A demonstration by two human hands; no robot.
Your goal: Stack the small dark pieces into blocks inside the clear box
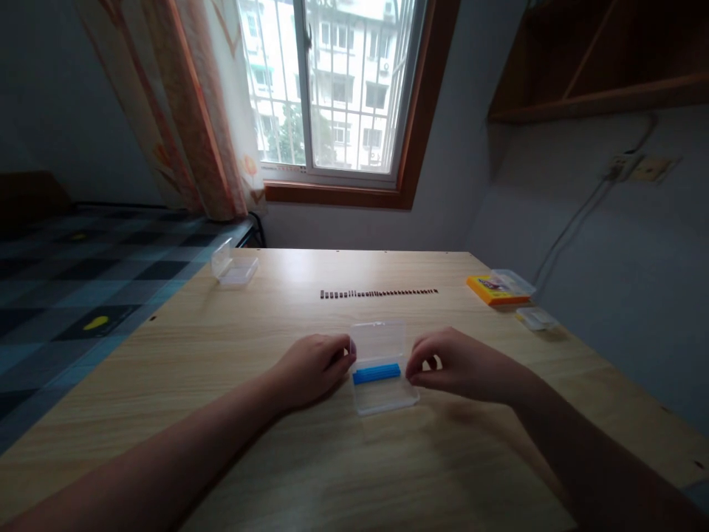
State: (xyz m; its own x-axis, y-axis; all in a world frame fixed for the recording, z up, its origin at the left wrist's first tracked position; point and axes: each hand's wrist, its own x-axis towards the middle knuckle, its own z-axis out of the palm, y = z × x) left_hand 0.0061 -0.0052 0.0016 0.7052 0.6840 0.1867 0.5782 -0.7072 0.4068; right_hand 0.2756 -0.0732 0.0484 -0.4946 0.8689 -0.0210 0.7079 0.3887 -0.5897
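A clear plastic box [386,407] lies on the table in front of me with its lid [378,338] raised away from me. Inside it, along the hinge side, rest blue plastic strips [377,374] laid side by side. My left hand [321,362] grips the box's left edge near the hinge, fingers bent and closed. At the right edge, my right hand [451,363] pinches the box between thumb and fingers. Beyond the lid, many small dark pieces [379,294] stand in a long row across the table.
An open clear box [239,272] sits at the table's far left. On the right lie an orange-yellow box [495,290] and a small clear case [535,318]. A checked bed [133,273] adjoins the table's left side; a window [348,89] is ahead.
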